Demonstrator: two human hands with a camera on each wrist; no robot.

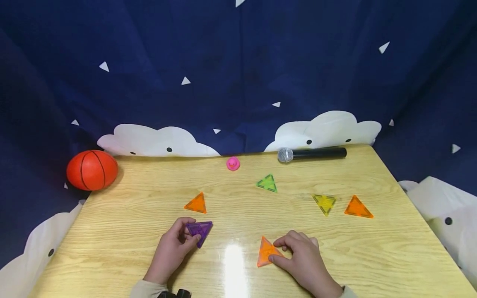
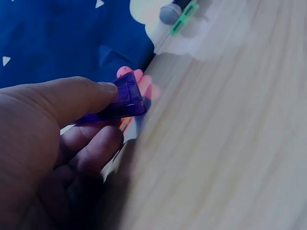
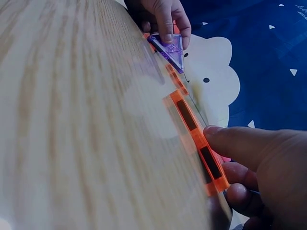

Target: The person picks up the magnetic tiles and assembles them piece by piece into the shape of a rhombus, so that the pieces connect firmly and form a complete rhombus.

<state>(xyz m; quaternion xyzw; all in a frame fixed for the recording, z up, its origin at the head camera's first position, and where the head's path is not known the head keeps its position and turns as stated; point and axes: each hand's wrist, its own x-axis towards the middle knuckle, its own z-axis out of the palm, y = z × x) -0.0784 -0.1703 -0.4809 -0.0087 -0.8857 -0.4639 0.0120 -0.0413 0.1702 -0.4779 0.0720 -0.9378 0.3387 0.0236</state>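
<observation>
Overall, a dark blue backdrop (image 1: pixel 238 74) fills most of the head view, printed with white clouds and small white triangles. Against it stands the pale wood-grain tabletop (image 1: pixel 149 174), with a bright patch of light glaring between the two hands.

Next in size come the hands. The right hand (image 1: pixel 303 258), right of the tabletop's middle and well in from the right edge, holds an orange triangular tile in a narrow pinch of thumb and fingers. The left hand (image 1: pixel 173 248), well in from the left edge, pinches a purple triangular tile just as narrowly, thumb on its face.

A red ball (image 1: pixel 92 170) with black lines sits at the far left corner. Along the far edge, toward the far right corner, lies a black microphone (image 1: pixel 316 153), its silver head turned to the left.

Then the tiles, all much alike in size. The purple tile (image 1: pixel 203 228) is tilted and raised off the tabletop; whether the held orange tile (image 1: pixel 266 252) touches the wood, I cannot tell. A second orange tile (image 1: pixel 197 203) lies just beyond the purple one. A yellow tile (image 1: pixel 325 203) and a third orange tile (image 1: pixel 357 207) lie side by side toward the right edge, and a green tile (image 1: pixel 268 183) lies nearer the far edge.

Smallest is a pink toy duck (image 1: pixel 233 163), close to the middle of the far edge.
</observation>
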